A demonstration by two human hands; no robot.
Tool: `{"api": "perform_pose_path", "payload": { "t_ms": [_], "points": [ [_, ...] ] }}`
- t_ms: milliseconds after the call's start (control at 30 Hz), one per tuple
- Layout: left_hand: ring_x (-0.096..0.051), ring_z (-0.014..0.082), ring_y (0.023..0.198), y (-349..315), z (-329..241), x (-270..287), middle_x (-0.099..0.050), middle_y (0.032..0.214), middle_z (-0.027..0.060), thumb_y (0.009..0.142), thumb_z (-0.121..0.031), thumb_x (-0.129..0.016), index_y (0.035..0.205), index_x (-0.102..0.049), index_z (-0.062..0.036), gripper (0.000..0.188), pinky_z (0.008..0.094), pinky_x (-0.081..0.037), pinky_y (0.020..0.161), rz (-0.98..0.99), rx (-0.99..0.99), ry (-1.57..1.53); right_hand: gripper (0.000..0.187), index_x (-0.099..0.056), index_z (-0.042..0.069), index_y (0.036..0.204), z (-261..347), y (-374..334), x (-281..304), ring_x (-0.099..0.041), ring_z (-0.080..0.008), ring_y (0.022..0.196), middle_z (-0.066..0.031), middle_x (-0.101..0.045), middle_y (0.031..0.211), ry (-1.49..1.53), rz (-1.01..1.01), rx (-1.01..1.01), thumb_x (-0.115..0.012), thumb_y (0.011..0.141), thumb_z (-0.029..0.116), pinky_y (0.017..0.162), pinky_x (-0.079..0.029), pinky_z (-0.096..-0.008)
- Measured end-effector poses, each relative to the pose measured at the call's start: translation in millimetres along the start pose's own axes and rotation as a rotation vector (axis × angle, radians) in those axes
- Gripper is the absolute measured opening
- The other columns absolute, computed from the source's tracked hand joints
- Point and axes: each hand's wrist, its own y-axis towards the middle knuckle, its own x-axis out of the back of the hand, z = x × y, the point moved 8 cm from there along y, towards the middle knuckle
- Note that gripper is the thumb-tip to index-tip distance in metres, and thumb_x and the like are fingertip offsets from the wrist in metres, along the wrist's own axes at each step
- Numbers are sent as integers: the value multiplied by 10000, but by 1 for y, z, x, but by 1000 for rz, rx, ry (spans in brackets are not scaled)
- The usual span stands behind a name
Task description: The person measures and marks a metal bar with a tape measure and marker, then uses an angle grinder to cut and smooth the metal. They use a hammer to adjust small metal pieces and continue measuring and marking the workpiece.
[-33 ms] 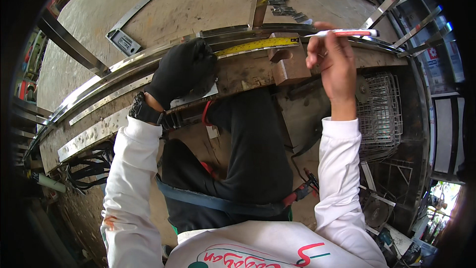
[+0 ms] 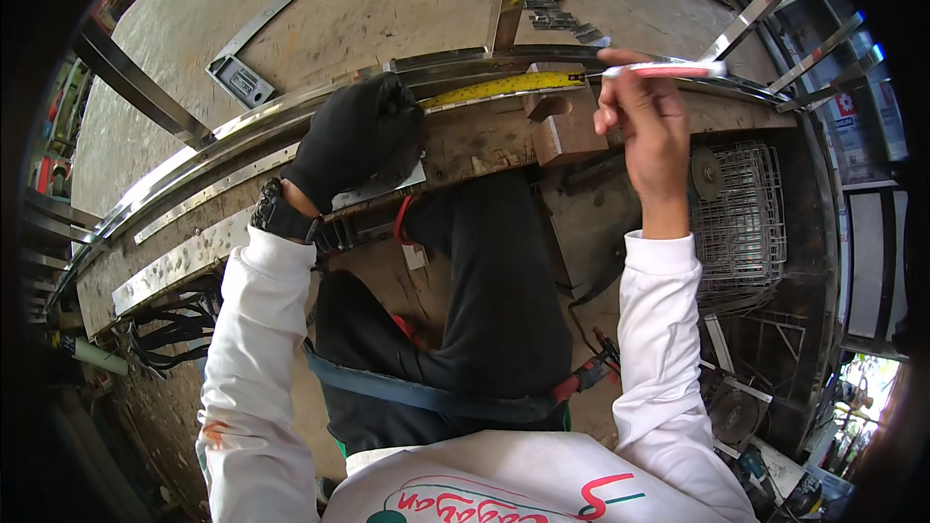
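My left hand (image 2: 356, 136), in a black glove with a dark band at the wrist, is closed over the near end of a tape measure (image 2: 494, 89); its case is hidden in the fist. The yellow blade runs right along a shiny metal bar (image 2: 446, 60), its end over a wooden block (image 2: 567, 134) with a rounded notch. My bare right hand (image 2: 654, 131) pinches a white and red marker (image 2: 668, 70) above and right of the tape's end. The marker lies nearly level, pointing left.
A carpenter's square (image 2: 242, 82) lies on the wooden tabletop (image 2: 387, 10) at far left. Small metal pieces (image 2: 552, 15) are piled behind the bar, beside an upright metal post (image 2: 509, 0). A wire basket (image 2: 746, 223) stands at right, near a round disc (image 2: 706, 172).
My right hand has shifted slightly down and left, and the marker has tilted a little. My left hand and the tape stay put.
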Motion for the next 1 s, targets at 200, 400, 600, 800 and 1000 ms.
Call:
{"api": "perform_pose_path", "payload": {
  "t_ms": [200, 400, 600, 800, 1000],
  "points": [
    [-684, 421, 798, 2, 0, 0, -707, 827, 194, 931, -268, -729, 984, -698, -43, 234, 476, -521, 715, 17, 14, -20, 163, -722, 21, 1123, 2, -12, -19, -549, -18, 732, 36, -666, 858, -453, -53, 119, -713, 977, 92, 656, -455, -195],
    [-689, 419, 806, 6, 4, -1, -718, 845, 192, 924, -273, -742, 1001, -710, -45, 243, 476, -524, 727, 34, 32, -42, 108, -649, 17, 997, -12, -11, -20, -567, -36, 664, 6, -665, 781, -524, -12, 158, -722, 923, 49, 606, -473, -227],
    [-699, 407, 826, 5, 1, 0, -725, 866, 197, 913, -286, -762, 1015, -716, -39, 271, 466, -526, 744, 24, 27, -20, 100, -643, 23, 947, -9, -13, -25, -630, -86, 645, -32, -670, 726, -634, -38, 217, -726, 893, 31, 609, -509, -264],
    [-692, 387, 792, 5, 7, -2, -723, 853, 190, 910, -287, -773, 1025, -716, -27, 289, 453, -522, 739, 32, 35, -59, 104, -637, 18, 941, -7, -12, -27, -657, -99, 665, -50, -695, 749, -635, -38, 220, -725, 887, 28, 620, -523, -270],
    [-689, 377, 778, 6, 6, -2, -719, 849, 194, 923, -264, -760, 1032, -705, -11, 280, 448, -521, 732, 40, 50, -82, 107, -634, 13, 941, -4, -12, -29, -668, -111, 669, -61, -703, 759, -667, -38, 238, -724, 885, 28, 626, -533, -275]
  ]
}}
